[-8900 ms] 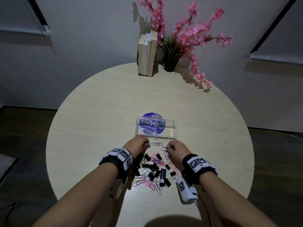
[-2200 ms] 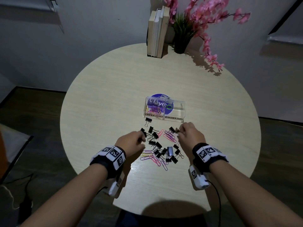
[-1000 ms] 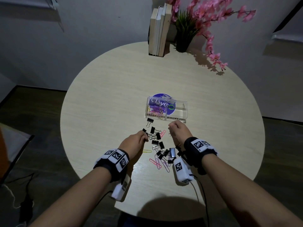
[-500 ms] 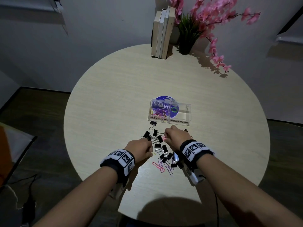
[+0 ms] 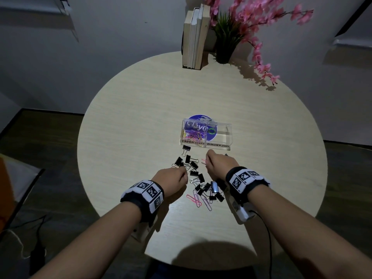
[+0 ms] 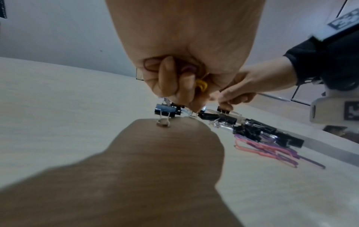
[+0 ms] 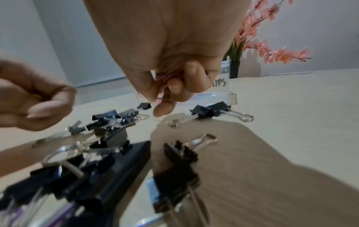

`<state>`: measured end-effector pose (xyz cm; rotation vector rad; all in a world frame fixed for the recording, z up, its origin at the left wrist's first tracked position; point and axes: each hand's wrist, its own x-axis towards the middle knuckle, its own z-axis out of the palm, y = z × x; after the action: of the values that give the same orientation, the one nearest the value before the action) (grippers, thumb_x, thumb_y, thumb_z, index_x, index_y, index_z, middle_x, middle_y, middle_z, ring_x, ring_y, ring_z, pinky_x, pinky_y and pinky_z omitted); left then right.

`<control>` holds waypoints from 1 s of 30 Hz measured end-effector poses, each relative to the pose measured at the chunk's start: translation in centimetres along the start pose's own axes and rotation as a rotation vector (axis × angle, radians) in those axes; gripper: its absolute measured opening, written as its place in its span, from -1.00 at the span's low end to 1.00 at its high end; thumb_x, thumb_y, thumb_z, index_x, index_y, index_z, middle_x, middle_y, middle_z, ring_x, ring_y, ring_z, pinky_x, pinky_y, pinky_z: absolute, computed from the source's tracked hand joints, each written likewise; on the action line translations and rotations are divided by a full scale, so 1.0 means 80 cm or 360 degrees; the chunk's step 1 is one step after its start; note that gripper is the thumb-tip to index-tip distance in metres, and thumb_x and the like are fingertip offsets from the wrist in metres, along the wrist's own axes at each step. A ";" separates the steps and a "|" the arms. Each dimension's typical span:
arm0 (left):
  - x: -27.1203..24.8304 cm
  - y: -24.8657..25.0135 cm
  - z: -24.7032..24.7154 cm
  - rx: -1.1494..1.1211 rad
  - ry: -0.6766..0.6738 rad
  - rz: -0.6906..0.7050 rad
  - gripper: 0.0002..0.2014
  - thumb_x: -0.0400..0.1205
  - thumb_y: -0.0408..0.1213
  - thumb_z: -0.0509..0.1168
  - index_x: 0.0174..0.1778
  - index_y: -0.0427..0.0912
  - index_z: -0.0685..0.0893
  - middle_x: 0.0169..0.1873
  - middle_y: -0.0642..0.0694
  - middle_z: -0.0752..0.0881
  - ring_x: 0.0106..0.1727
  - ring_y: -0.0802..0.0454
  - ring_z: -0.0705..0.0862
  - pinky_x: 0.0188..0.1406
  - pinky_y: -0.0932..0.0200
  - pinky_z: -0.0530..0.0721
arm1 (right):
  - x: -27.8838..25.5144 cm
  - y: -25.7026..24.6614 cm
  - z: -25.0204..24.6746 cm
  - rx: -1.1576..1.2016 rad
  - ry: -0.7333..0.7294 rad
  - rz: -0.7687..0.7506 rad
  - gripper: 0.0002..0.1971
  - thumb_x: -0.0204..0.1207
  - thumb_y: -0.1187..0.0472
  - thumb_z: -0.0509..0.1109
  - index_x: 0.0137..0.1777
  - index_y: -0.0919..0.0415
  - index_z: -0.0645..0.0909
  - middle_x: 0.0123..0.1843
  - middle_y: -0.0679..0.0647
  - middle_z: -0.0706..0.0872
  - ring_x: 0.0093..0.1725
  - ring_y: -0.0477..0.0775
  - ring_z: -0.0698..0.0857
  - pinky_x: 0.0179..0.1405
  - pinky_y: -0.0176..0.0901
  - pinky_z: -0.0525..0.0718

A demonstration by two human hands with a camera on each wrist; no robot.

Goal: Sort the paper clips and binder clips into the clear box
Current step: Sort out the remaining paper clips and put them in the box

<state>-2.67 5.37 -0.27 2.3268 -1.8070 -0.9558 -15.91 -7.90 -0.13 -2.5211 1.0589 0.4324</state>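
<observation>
A clear box [image 5: 207, 144] with two labelled compartments stands on the round table; its left compartment holds several coloured paper clips [image 5: 194, 135]. In front of it lies a scatter of black binder clips [image 5: 194, 172] and pink and purple paper clips [image 5: 198, 200]. My left hand [image 5: 173, 181] is curled over the scatter's left side; in the left wrist view it holds yellow paper clips [image 6: 201, 85] in its closed fingers. My right hand [image 5: 218, 165] hovers over the right side and grips pink paper clips [image 7: 167, 79], one pink tip showing [image 5: 203, 160].
Upright books [image 5: 194, 37] and a potted plant with pink blossoms [image 5: 241, 27] stand at the table's far edge. A blue disc [image 5: 201, 119] lies under the box. One binder clip [image 5: 186, 149] sits just before the box's front left corner.
Both hands have stayed over the scatter, gathering paper clips. The right hand has shifted slightly toward the box with pink clips in its fingers.
</observation>
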 end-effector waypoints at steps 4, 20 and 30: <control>-0.012 0.014 0.006 0.0116 -0.0061 0.0166 -0.78 0.68 -0.19 0.05 0.12 -0.10 0.56 0.01 -0.14 0.78 0.04 -0.20 0.70 0.02 0.01 0.62 | -0.023 0.010 -0.015 0.0354 -0.0179 0.0034 -0.79 0.66 0.15 0.14 0.21 0.14 0.50 -0.05 0.09 0.67 -0.12 0.14 0.57 -0.12 -0.15 0.43; 0.001 0.021 0.011 0.0132 0.0010 0.0267 -0.74 0.71 -0.19 0.06 0.22 0.02 0.59 0.18 -0.01 0.74 0.17 -0.07 0.69 0.13 0.08 0.60 | -0.070 0.022 -0.015 0.0643 -0.0270 0.0141 -0.82 0.61 0.17 0.19 -0.25 0.13 0.43 -0.21 0.04 0.59 -0.12 0.07 0.54 -0.16 -0.14 0.42; -0.008 0.024 0.025 0.0392 -0.0275 0.0348 -0.68 0.62 -0.06 0.28 0.26 -0.05 0.51 0.19 -0.08 0.70 0.22 -0.10 0.65 0.10 0.06 0.60 | -0.095 0.006 0.022 -0.0012 -0.0268 0.0093 -0.88 0.54 0.10 0.27 -0.02 0.13 0.49 0.10 0.16 0.73 0.11 0.23 0.67 -0.13 -0.12 0.45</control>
<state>-5.41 5.98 -0.87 2.1657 -2.3113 -0.9780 -21.59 -2.74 1.34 -2.4156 1.0692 0.6538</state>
